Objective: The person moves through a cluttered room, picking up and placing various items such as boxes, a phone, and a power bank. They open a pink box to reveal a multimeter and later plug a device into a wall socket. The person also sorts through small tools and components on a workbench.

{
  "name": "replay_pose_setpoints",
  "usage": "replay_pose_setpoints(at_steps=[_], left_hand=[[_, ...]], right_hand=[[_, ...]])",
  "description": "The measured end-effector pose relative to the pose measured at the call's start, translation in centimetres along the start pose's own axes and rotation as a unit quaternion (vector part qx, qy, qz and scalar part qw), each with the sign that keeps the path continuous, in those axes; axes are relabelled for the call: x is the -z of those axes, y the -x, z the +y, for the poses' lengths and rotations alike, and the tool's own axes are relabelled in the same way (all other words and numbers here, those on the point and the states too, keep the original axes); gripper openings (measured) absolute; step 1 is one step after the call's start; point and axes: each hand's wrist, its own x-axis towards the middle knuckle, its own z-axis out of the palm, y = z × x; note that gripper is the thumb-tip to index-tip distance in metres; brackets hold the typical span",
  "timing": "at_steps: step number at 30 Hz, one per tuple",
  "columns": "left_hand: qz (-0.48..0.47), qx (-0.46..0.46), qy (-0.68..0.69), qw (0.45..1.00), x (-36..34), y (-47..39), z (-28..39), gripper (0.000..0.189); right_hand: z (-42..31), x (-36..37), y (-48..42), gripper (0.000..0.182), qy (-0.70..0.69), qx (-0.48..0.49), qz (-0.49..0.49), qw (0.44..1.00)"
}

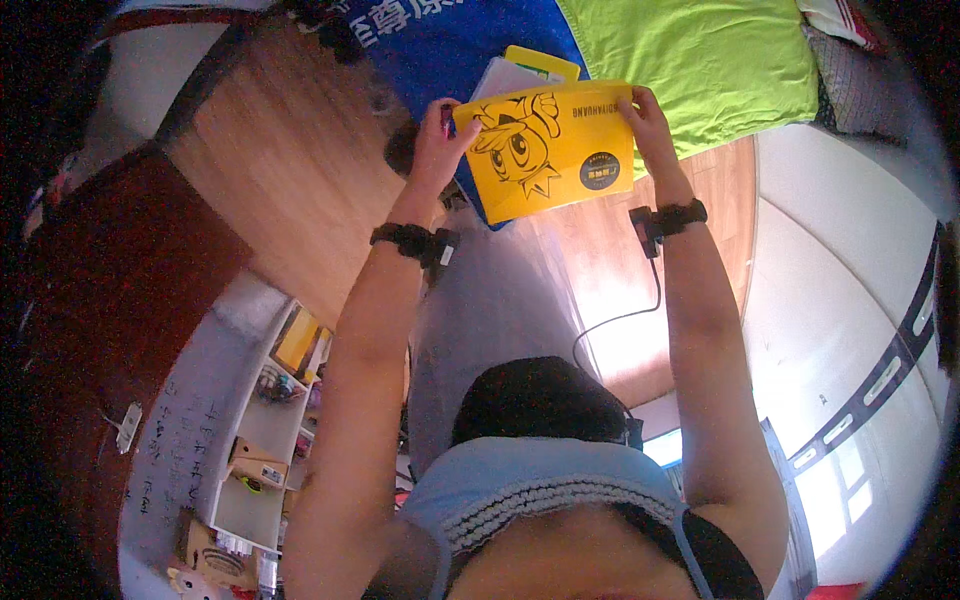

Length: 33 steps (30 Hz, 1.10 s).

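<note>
A flat yellow sheet or envelope (551, 154) with a black cartoon drawing and a round dark badge spans both my hands. Its left edge is pinched by my left hand (442, 146), thumb on the face. A small dark pink item (448, 121) shows by those fingers; I cannot tell what it is. My right hand (649, 124) grips the opposite upper corner. Past the top edge, a whitish flat piece (499, 77) and a yellow, rounded-corner piece (536, 60) stick out, their lower parts hidden.
Ahead lie a blue cloth (450, 52) with white writing and a lime-green bedsheet (705, 67). Wood flooring (285, 150) stretches left. A white shelf unit (262, 420) holding boxes stands at lower left. Black straps circle both wrists; a cable (615, 319) hangs from the right strap's module.
</note>
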Motion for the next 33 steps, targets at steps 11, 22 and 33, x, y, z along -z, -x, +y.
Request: replay_pose_setpoints(at_steps=[11, 22, 33], left_hand=[[0.075, -0.006, -0.146, 0.986, -0.2, -1.1, -0.7, 0.043], [0.255, -0.070, -0.278, 0.923, -1.0, 8.9, 0.5, 0.017], [0.368, -0.021, 0.297, 0.881, 7.5, 31.3, -0.5, 0.025]], right_hand=[[0.4, -0.1, -2.5, 0.050, 0.099, -0.091, -0.015, 0.991], [-1.6, -0.6, 2.5, 0.051, 0.496, 0.314, 0.098, 0.803], [-7.6, -23.2, 22.2, 0.027, 0.347, 0.485, -0.403, 0.694]])
